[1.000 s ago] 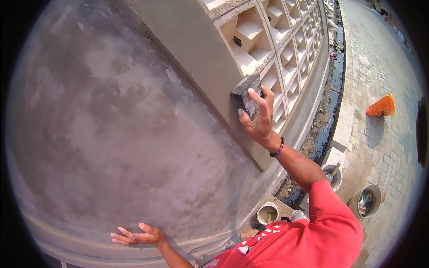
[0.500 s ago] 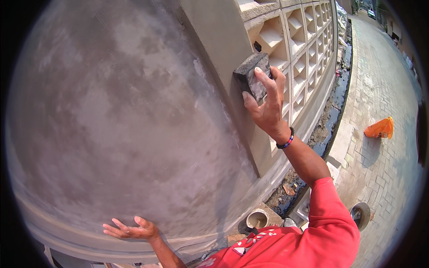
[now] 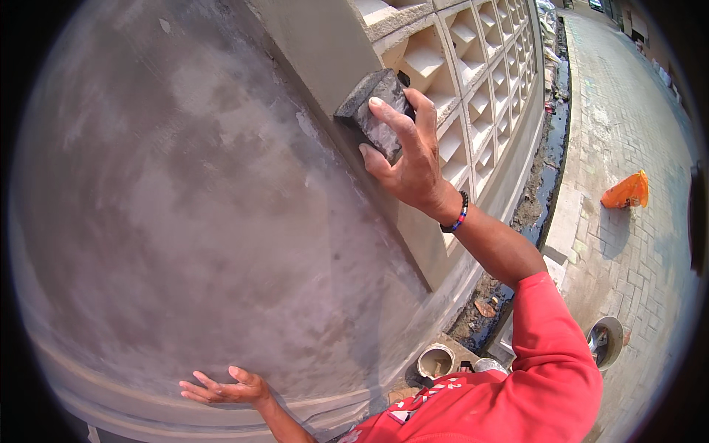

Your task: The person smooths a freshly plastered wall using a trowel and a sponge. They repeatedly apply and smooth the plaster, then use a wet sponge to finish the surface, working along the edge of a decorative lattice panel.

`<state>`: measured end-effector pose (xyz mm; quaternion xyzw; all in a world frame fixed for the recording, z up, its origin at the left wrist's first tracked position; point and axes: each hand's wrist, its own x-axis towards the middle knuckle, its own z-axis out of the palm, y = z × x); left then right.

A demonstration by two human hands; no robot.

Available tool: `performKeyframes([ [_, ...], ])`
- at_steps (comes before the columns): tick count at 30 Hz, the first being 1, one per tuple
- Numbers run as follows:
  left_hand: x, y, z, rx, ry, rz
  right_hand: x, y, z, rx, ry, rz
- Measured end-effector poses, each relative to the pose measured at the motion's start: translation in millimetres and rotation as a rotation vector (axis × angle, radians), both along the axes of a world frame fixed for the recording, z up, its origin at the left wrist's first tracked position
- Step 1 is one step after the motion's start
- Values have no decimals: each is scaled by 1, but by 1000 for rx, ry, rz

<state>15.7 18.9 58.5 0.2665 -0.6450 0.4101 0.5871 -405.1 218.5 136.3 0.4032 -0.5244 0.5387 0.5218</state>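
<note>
A dark grey rectangular block [image 3: 382, 134], dusty on its outer face, is gripped by my right hand [image 3: 417, 166] with thumb and fingers spread round its sides. The block lies against the smooth raised grey band [image 3: 317, 55], reaching its left edge where the band meets the plastered wall [image 3: 199, 199]. That wall is patchy grey, with paler and darker areas. Down at the lower left, my left hand [image 3: 230, 388] is held palm up with fingers apart and nothing in it, close to the wall's lower part. What material the block is made of, I cannot tell.
Pale openwork blocks [image 3: 473, 88] fill the wall right of the band. Below runs a drainage ditch [image 3: 546, 177] with dark water, beside a paved lane [image 3: 620, 118]. A bucket [image 3: 436, 362] stands near my body, another bucket [image 3: 607, 343] and an orange bag [image 3: 626, 190] on the paving.
My right hand has moved the block leftward across the raised band to its left edge. The left hand stays open, slightly shifted in the picture, and the view has turned a little.
</note>
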Motion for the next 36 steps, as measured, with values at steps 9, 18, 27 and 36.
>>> performKeyframes([
  [9,8,-1,-3,9,-43,18,11,-9,46,-69,13,7],
  [18,3,0,-1,-18,-31,-1,38,7,-160,19,-299,120],
  [27,0,4,0,25,-19,-5,24,-4,-97,12,-140,66],
  [36,0,10,1,55,20,0,3,-17,59,-68,91,18],
])
